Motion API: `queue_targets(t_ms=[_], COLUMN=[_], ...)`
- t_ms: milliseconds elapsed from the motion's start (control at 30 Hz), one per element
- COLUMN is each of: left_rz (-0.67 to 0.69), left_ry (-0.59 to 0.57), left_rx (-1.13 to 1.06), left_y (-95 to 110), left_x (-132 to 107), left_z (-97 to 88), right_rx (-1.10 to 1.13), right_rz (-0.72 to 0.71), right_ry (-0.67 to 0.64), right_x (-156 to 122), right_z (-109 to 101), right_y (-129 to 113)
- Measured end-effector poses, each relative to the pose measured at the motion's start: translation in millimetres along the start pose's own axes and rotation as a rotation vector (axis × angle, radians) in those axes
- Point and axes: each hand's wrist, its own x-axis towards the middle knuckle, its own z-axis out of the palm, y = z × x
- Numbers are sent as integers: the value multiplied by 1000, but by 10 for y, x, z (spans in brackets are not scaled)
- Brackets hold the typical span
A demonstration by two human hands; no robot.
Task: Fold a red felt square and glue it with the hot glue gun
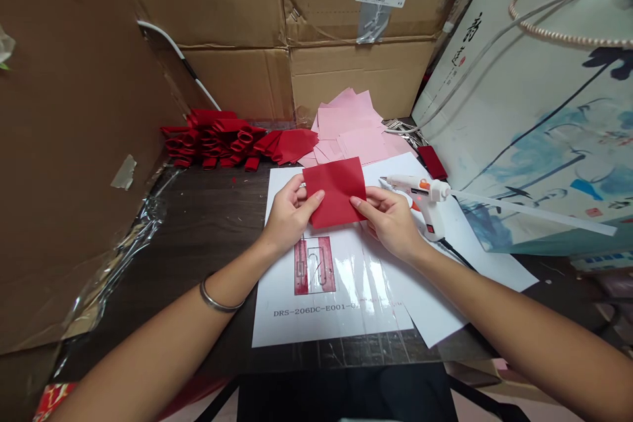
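Note:
My left hand (291, 212) and my right hand (388, 223) pinch opposite edges of a red fabric square (336, 191), holding it just above a laminated printed sheet (316, 316). The sheet carries a red-and-white diagram (314, 266) and the code "DRS-206DC-E001". A white hot glue gun (422, 201) lies close to my right hand, its nozzle pointing left and a small red light showing. Its black cord (457, 254) runs down to the right. A bracelet (220, 297) circles my left wrist.
Folded red pieces (217, 140) lie in a row at the back left, beside a pile of pink paper squares (351, 128). Metal clips (403, 132) sit behind the glue gun. Cardboard (237, 0) walls the back and left; a painted paper bag (524, 105) stands right.

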Motion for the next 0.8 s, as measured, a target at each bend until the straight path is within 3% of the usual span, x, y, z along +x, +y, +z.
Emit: queue_targets(t_ms=[167,400,500,800], left_rz=[-33,-22,-49,-55], left_ry=[125,-91,-104,-105], left_rx=[-73,68,110,-55], left_y=[-34,20,33,28], left_x=[29,-43,-52,-32], left_z=[-17,-16,-11,-27], right_rx=[-5,-23,-48,-86], right_rz=[-1,-59,-46,-80], right_ry=[36,53,71,107], right_x=[-12,-13,-7,31], right_z=[4,24,14,-25], right_y=[12,16,18,9])
